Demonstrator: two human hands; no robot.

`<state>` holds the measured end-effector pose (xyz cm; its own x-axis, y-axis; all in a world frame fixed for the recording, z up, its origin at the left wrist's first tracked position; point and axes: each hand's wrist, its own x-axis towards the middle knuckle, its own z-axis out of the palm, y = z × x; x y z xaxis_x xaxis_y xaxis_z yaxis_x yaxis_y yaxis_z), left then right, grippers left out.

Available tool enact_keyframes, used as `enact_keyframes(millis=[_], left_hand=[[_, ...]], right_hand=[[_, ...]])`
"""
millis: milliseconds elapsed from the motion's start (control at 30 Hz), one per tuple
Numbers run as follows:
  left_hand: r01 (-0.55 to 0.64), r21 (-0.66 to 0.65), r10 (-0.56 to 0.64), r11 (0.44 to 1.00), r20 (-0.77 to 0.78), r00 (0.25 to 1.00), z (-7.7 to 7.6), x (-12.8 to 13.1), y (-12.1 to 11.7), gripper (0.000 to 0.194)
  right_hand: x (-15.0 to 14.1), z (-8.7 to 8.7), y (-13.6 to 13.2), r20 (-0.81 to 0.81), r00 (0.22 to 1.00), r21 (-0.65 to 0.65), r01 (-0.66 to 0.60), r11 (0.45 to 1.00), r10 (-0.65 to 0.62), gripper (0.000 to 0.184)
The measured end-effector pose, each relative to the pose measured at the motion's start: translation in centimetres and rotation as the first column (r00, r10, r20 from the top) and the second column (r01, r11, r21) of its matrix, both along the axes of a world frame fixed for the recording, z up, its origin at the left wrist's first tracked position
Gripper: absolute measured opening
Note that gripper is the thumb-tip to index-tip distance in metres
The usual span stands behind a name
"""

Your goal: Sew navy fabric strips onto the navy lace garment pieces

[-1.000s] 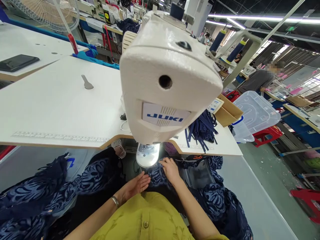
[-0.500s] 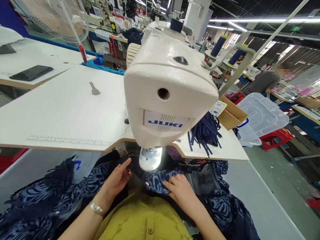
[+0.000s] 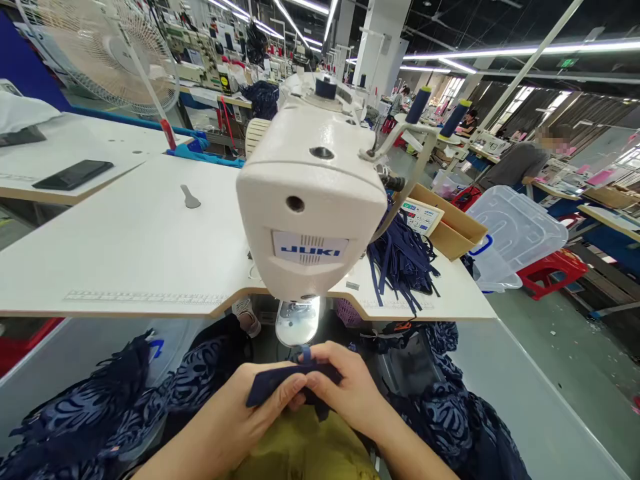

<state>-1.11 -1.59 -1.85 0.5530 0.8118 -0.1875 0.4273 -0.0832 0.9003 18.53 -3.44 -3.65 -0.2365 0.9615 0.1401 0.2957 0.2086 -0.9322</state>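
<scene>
Both my hands meet low in the middle, close to my body, pinching a piece of dark navy fabric [image 3: 273, 382]. My left hand [image 3: 260, 400] is closed on its left part, thumb on top. My right hand [image 3: 340, 383] grips the other part, and its thumb tip lies beside the left thumb. A narrow blue strip shows at the right index finger. Just beyond my hands is the lit plate [image 3: 297, 325] under the head of a white JUKI sewing machine [image 3: 313, 193]. The lower part of the fabric is hidden by my fingers.
Patterned navy garments [image 3: 75, 400] lie at the left, and more navy garments [image 3: 445, 413] at the right. A bundle of navy strips [image 3: 403, 257] rests on the white table [image 3: 150, 247]. A cardboard box [image 3: 453, 223], a phone [image 3: 75, 175] and a fan [image 3: 115, 57] stand around.
My hands were apart, the left open and the right on patterned cloth. They have come together and now hold navy fabric up near my body. The view has shifted slightly.
</scene>
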Motion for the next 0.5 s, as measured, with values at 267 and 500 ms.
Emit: enact_keyframes(millis=[267, 500], left_hand=[[-0.151, 0.725, 0.233, 0.672, -0.013, 0.972, 0.5, 0.6, 1.3, 0.033], [0.234, 0.971, 0.225, 0.048, -0.239, 0.945, -0.1, 0.5, 3.0, 0.028]], right_hand=[[0.7, 2.2, 2.5, 0.063, 0.974, -0.048, 0.223, 0.974, -0.22, 0.017], [0.3, 1.1, 5.4, 0.094, 0.981, -0.063, 0.174, 0.983, -0.168, 0.013]])
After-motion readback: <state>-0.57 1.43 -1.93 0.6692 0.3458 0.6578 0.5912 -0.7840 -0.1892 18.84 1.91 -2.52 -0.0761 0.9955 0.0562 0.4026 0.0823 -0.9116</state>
